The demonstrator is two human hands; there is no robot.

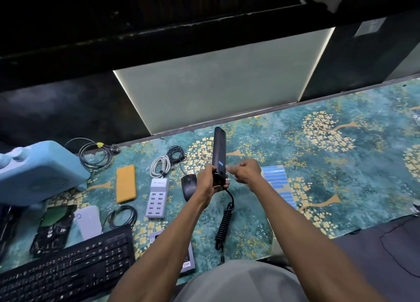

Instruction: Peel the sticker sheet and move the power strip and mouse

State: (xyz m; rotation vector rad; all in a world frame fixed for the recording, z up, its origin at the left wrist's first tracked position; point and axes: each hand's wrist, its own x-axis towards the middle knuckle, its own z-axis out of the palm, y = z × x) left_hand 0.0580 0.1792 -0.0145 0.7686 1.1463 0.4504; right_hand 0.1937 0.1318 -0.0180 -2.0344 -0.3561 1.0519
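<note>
left hand (205,183) gripping long black plastic handset (219,152) upright, coiled black cord (223,226) dangling, right hand (246,171) pinching small blue sticker (221,164) on it, above teal floral tabletop (295,147)

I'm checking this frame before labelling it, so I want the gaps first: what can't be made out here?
- Head view: the base of the black handset is covered by the left hand, so the grip beneath is hidden.
- What the right hand pinches by the blue label is too small.
- The keyboard is cut off by the left and bottom edges.
- The grey box is mostly behind the left forearm.
</note>
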